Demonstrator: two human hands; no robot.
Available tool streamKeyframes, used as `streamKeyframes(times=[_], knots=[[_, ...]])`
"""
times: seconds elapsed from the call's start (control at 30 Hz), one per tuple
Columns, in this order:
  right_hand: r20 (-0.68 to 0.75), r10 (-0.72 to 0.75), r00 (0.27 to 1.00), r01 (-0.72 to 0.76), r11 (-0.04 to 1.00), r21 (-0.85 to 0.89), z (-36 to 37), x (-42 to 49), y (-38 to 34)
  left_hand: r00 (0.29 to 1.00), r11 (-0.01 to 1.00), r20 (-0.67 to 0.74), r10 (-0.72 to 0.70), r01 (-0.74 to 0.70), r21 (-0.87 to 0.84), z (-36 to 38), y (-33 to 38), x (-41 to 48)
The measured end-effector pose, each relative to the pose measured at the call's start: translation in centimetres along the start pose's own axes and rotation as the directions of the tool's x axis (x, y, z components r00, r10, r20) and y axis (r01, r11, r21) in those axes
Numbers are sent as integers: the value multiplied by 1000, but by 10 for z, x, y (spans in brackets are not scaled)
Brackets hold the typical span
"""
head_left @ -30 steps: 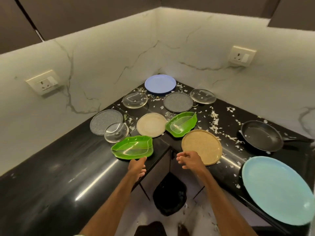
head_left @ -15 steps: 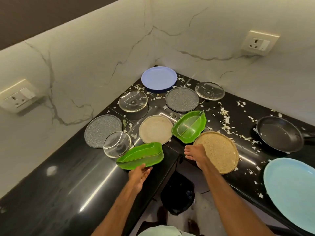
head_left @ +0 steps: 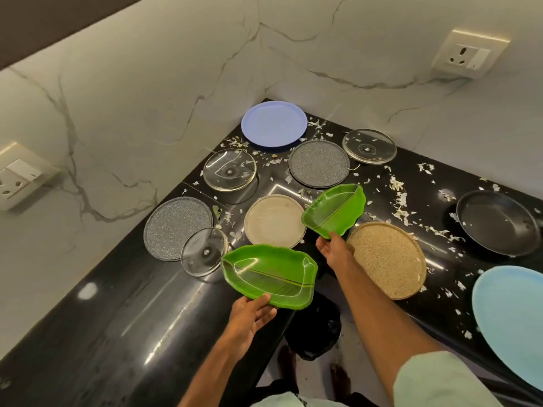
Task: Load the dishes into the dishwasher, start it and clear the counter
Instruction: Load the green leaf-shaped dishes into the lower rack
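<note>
1. Left hand (head_left: 252, 312): grips the near rim of the near green leaf-shaped plate (head_left: 269, 277), thumb on top, fingers underneath. The plate sits at the inner corner of the black counter (head_left: 123, 333), with its near end past the counter edge.

2. Right hand (head_left: 336, 251): pinches the near tip of the far green leaf-shaped plate (head_left: 335, 211). This plate is tilted, with its right side higher. Whether its far end touches the counter cannot be determined from this view.

3. Dishes lying on the counter:
- beige plate (head_left: 274, 221), between the two green plates;
- tan speckled plate (head_left: 388, 259), just right of the right hand;
- two grey speckled plates, one at the left (head_left: 173, 224) and one towards the back (head_left: 319, 163);
- lavender plate (head_left: 274, 123), in the back corner;
- three glass lids: a left one (head_left: 204, 251) overlapping the left grey plate, a middle one (head_left: 229, 169) and a rear one (head_left: 369, 146);
- black frying pan (head_left: 498, 223), at the right;
- light blue plate (head_left: 511, 318), at the near right edge.

4. White scraps (head_left: 399, 198) are scattered over the counter, densest between the rear lid and the pan.

5. A black bin bag (head_left: 314, 327) stands on the floor below the counter corner.
</note>
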State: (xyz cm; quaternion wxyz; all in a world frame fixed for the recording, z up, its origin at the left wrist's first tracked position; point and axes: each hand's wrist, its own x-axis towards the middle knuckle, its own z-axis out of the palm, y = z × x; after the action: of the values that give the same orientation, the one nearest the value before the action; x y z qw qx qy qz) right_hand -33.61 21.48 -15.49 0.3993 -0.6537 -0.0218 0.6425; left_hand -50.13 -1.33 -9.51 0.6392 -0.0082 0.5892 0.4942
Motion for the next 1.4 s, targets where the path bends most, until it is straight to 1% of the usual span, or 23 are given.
streamKeyframes(times=[0.1, 0.2, 0.3, 0.43, 0.53, 0.6, 0.7, 0.77, 0.87, 1.0, 1.1, 1.17, 1.27, 1.4], knots=[[6, -87, 996, 87, 995, 41, -3, -17, -11, 1000, 999, 20, -10, 9, 41, 0, 1, 2], [37, -181, 983, 180, 983, 25, -14, -33, -22, 997, 996, 74, 13, -19, 88, 1, 4, 3], [70, -242, 968, 238, 970, 57, -37, -50, -29, 989, 971, 133, 69, -97, 219, 7, 13, 6], [44, -334, 942, 331, 942, 61, -88, -78, -36, 970, 914, 183, 159, -215, 344, 26, 26, 11], [18, -422, 906, 422, 906, -37, -140, -88, -38, 946, 851, 246, 212, -302, 430, 51, 29, 16], [5, -452, 892, 451, 889, -76, -177, -96, -38, 929, 803, 309, 203, -339, 491, 70, 26, 17], [-33, -470, 882, 465, 879, -106, -233, -115, -39, 886, 734, 442, 139, -392, 555, 101, 13, 12], [-98, -496, 863, 486, 867, -109, -270, -130, -37, 872, 721, 482, 84, -387, 574, 123, -2, 6], [-218, -515, 829, 500, 857, -125, -331, -146, -28, 850, 679, 526, 36, -407, 611, 161, -32, -11], [-295, -444, 846, 452, 891, -44, -416, -170, -12, 818, 630, 573, -58, -415, 656, 208, -89, -33], [-357, -430, 829, 450, 893, -29, -483, -189, -4, 761, 586, 629, -160, -439, 681, 250, -144, -54], [-400, -422, 814, 448, 893, -32, -528, -199, 2, 762, 557, 623, -177, -444, 702, 279, -188, -74], [-469, -351, 810, 413, 910, 31, -591, -209, 10, 751, 517, 630, -199, -466, 718, 321, -255, -104], [-542, -285, 790, 404, 908, 110, -662, -221, 21, 698, 428, 661, -274, -528, 734, 360, -334, -138]])
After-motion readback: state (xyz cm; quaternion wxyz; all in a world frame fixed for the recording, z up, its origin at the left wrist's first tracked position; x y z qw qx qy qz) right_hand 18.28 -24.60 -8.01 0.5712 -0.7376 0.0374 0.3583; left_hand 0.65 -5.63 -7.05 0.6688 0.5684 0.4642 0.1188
